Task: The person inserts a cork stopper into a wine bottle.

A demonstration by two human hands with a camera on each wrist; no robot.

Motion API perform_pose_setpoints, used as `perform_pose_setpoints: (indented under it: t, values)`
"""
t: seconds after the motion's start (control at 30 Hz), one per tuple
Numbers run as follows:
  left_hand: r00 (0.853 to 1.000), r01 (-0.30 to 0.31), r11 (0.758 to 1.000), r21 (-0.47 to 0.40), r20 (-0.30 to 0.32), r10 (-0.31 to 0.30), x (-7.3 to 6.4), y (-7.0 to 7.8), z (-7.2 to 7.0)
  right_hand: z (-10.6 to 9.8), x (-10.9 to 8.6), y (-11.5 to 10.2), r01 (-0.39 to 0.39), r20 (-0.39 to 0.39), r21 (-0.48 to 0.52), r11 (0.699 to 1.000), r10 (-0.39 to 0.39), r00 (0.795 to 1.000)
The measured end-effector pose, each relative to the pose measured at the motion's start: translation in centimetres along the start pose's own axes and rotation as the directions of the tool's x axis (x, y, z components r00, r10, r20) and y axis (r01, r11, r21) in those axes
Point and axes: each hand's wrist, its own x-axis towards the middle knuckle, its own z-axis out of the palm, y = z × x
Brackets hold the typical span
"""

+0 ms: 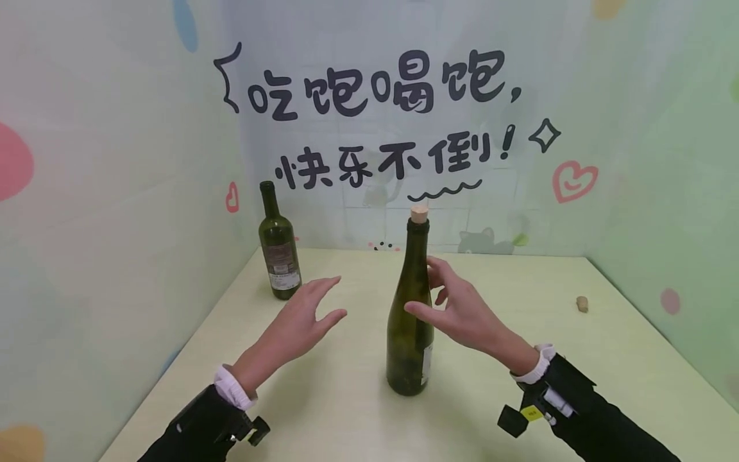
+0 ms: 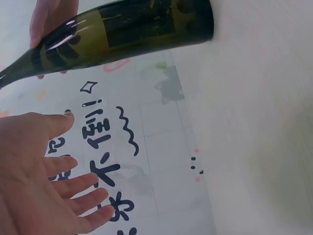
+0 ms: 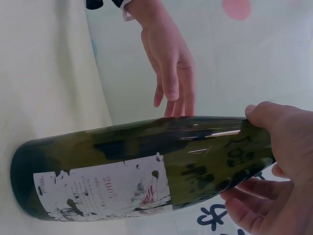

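A green wine bottle (image 1: 408, 333) stands upright in the middle of the table, a cork (image 1: 419, 213) in its mouth. My right hand (image 1: 462, 314) is loosely curled around the bottle's upper part, thumb on the near side and fingers at the far side. In the right wrist view, the thumb (image 3: 261, 115) meets the glass, and a torn white label (image 3: 105, 188) shows. How firmly the fingers press cannot be told. Left of the bottle, my left hand (image 1: 291, 327) hovers with fingers spread and holds nothing; its palm (image 2: 24, 161) faces the bottle in the left wrist view.
Another green bottle (image 1: 280, 256), with a dark and white label, stands at the back left. A loose cork (image 1: 582, 304) lies on the right side of the pale table (image 1: 346, 410). Printed curtains (image 1: 635, 128) hang around the sides and back.
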Motion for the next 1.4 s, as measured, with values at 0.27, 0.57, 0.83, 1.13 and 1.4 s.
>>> perform_pose_setpoints:
  t: [0.27,0.57,0.83,1.13,1.4]
  values:
    - [0.998,0.052,0.989,0.135,0.028,-0.056,-1.2,-3.9,-0.1,0.6,-0.8,0.9,-0.024,0.076,0.017,1.0,0.023,0.997]
    - [0.994,0.109,0.978,0.176,0.008,-0.112,-2.3,-6.9,-0.2,-0.2,-0.8,1.2,-0.056,0.079,0.011,0.998,0.055,0.995]
    - [0.986,0.154,0.969,0.192,0.028,-0.162,-3.3,-8.4,-0.3,-1.1,-0.5,3.2,-0.138,0.043,-0.016,0.99,0.139,0.989]
    - [0.983,0.178,0.965,0.194,0.018,-0.185,-4.3,-9.1,-0.7,-3.0,0.2,6.1,-0.174,0.01,-0.045,0.984,0.175,0.985]
    - [0.98,0.191,0.96,0.206,0.011,-0.197,-4.6,-9.8,-1.0,-5.0,0.6,9.0,-0.279,-0.026,-0.12,0.953,0.278,0.96]
